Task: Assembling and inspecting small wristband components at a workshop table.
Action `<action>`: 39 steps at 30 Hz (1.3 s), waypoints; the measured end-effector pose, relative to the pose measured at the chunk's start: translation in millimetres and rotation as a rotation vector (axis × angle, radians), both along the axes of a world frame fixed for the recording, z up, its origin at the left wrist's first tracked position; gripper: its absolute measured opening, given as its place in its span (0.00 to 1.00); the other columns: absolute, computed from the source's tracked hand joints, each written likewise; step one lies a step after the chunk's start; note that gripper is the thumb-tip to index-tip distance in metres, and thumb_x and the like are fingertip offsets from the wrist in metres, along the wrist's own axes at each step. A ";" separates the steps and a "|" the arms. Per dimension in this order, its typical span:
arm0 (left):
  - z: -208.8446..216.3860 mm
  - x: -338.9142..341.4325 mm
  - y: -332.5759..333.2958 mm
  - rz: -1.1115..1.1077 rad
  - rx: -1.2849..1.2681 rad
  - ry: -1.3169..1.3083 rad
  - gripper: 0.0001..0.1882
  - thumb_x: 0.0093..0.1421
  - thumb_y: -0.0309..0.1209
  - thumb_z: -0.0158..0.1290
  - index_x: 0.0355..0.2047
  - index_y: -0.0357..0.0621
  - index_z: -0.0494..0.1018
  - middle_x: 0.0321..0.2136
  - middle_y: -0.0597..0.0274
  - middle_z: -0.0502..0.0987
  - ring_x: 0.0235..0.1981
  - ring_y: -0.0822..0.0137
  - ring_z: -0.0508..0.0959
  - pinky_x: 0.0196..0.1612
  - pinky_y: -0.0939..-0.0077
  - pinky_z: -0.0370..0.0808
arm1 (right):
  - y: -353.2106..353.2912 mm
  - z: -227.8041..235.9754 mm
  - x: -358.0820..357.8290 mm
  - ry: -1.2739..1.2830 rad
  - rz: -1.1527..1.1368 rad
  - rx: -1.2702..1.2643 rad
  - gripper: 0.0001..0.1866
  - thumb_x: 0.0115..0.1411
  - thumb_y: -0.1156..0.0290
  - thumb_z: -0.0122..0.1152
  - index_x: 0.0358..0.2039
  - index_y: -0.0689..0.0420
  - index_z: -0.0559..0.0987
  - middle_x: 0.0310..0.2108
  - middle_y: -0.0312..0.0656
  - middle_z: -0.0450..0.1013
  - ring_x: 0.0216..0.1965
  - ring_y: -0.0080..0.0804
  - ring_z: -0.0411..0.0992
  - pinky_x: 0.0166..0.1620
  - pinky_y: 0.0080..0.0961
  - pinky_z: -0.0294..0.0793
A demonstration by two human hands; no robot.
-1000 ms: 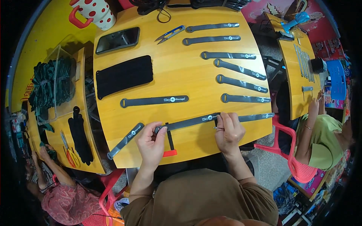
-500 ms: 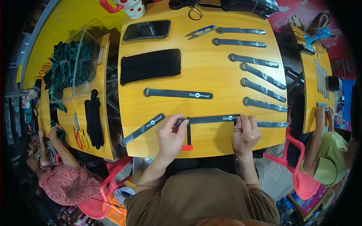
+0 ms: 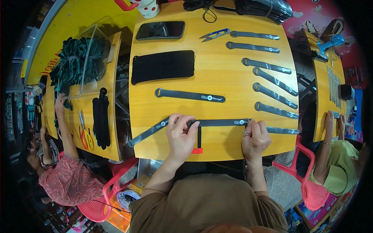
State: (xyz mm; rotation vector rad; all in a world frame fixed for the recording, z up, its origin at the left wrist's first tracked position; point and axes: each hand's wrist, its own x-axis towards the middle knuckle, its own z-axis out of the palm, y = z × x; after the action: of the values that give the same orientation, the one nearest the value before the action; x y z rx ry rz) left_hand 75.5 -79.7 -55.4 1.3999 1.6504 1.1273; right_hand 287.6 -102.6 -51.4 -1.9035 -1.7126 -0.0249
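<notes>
Head view, from where I stand: left hand (image 3: 180, 134) and right hand (image 3: 255, 139) pinch opposite ends of a dark strap (image 3: 221, 122) by the surface's (image 3: 229, 145) near edge; even tension should keep it straight.

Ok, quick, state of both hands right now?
Left hand: closed, pinching the dark strap at its left end.
Right hand: closed, fingers gripping the same strap at its right end.
</notes>
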 end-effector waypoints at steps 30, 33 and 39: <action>234.0 -89.5 -137.1 -0.648 0.540 -0.978 0.10 0.60 0.26 0.50 0.30 0.29 0.76 0.30 0.51 0.75 0.24 0.67 0.76 0.25 0.78 0.73 | -25.1 2.6 -9.2 -0.037 0.184 0.623 0.03 0.54 0.83 0.62 0.29 0.62 0.77 0.21 0.46 0.70 0.20 0.41 0.71 0.21 0.31 0.68; 231.0 -94.9 -126.5 -0.651 0.597 -1.033 0.09 0.60 0.26 0.52 0.30 0.30 0.76 0.29 0.52 0.75 0.24 0.67 0.76 0.25 0.78 0.72 | -40.1 -1.8 -4.4 0.050 0.206 0.536 0.03 0.54 0.83 0.62 0.29 0.62 0.77 0.22 0.46 0.70 0.20 0.41 0.72 0.21 0.30 0.69; 232.4 -112.4 -124.5 -0.749 0.640 -1.103 0.08 0.58 0.28 0.54 0.29 0.32 0.76 0.28 0.54 0.76 0.22 0.67 0.75 0.23 0.77 0.70 | -45.0 22.7 -17.1 0.093 0.278 0.618 0.04 0.54 0.83 0.62 0.29 0.63 0.77 0.22 0.46 0.70 0.20 0.40 0.71 0.21 0.28 0.68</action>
State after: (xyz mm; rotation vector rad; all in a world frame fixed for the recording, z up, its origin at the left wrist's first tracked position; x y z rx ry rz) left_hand -36.9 -204.1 177.1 1.1690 -0.0327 1.5515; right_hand 270.6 -147.6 -28.7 -1.1944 -1.6444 -0.3162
